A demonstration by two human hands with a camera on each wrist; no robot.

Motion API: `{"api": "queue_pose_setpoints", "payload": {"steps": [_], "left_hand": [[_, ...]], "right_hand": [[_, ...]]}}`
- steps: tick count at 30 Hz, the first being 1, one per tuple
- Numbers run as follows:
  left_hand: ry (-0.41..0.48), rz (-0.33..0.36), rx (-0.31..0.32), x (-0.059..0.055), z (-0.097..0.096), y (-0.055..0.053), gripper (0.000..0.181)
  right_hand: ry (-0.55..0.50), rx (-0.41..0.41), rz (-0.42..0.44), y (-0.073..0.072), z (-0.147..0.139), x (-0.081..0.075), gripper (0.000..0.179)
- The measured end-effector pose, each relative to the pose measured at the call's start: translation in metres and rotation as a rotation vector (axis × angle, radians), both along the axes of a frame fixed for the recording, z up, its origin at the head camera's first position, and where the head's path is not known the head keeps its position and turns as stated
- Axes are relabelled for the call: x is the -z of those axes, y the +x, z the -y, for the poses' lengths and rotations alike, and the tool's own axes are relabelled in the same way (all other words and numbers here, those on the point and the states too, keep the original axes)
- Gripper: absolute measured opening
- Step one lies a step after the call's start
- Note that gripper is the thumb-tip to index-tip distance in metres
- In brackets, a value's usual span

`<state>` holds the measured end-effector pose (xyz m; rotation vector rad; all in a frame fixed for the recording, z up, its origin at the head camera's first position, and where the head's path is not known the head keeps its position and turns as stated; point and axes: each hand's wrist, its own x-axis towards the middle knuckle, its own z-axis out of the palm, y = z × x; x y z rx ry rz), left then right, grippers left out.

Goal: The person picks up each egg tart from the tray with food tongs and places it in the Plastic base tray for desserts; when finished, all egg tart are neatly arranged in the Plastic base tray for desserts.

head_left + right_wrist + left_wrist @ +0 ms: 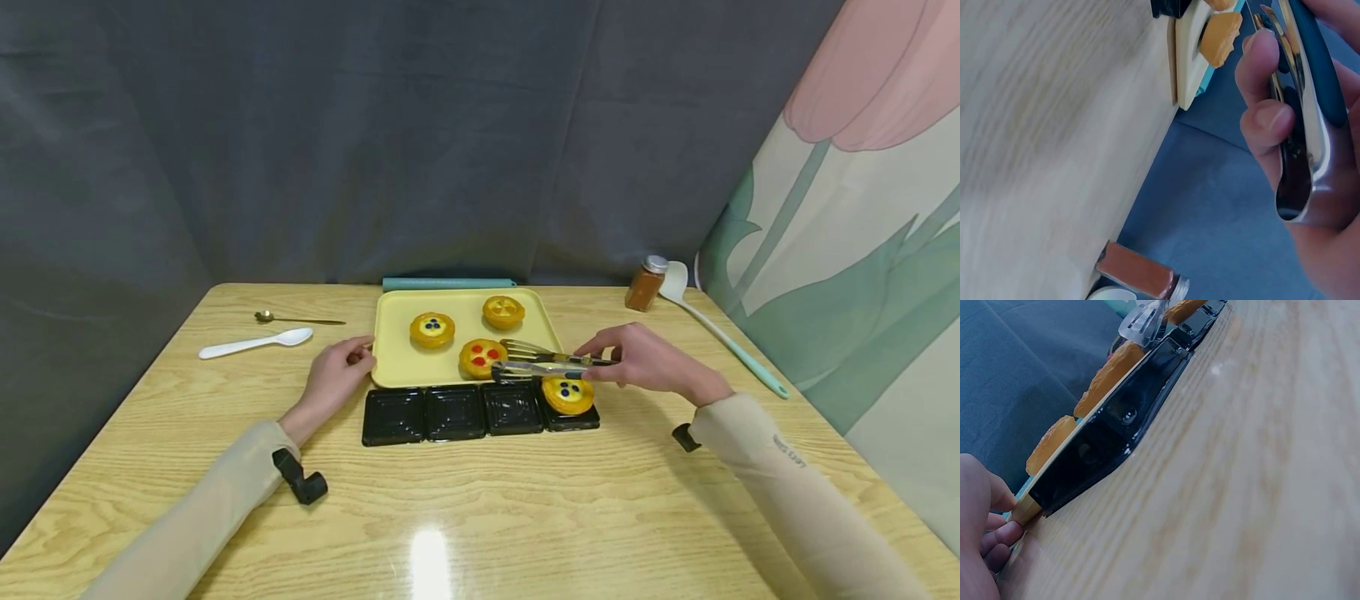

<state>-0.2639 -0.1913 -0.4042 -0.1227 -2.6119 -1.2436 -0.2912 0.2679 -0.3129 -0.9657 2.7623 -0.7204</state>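
My left hand [339, 375] pinches the left rim of a yellow tray [393, 362] between thumb and fingers; the left wrist view shows this grip at the tray's corner. My right hand [637, 358] holds metal tongs [1319, 131] with dark grips. Their parted ends reach the right side of an egg tart with red dots [477, 359] at the tray's front; whether they touch it I cannot tell. Also on the tray are a blue-dotted tart [432, 330] and a plain-topped tart [503, 311]. Another blue-dotted tart [567, 396] sits in the rightmost compartment of a black plastic tray [454, 413].
To the left lie a white spoon [258, 342] and a thin gold spoon [300, 320]. A teal rolled or flat bar [448, 284] is behind the yellow tray. At the back right stand a spice jar [647, 283] and a long turner [720, 329] with a mint handle.
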Motion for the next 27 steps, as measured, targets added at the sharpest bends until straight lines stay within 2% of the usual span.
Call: {"api": "queue_pose_setpoints", "payload": {"steps": [9,20,27], "left_hand": [[-0.002,0.002,0.005,0.0,0.001,0.0,0.044],[0.009,0.007,0.002,0.0,0.0,0.001,0.045],[0.005,0.0,0.012,-0.001,0.001,0.0,0.044]], "right_hand": [[-0.005,-0.065,-0.088,0.002,0.005,0.007,0.025],[-0.018,-0.097,-0.15,0.011,0.007,0.01,0.02],[-0.054,-0.089,-0.187,0.018,0.0,0.01,0.02]]}}
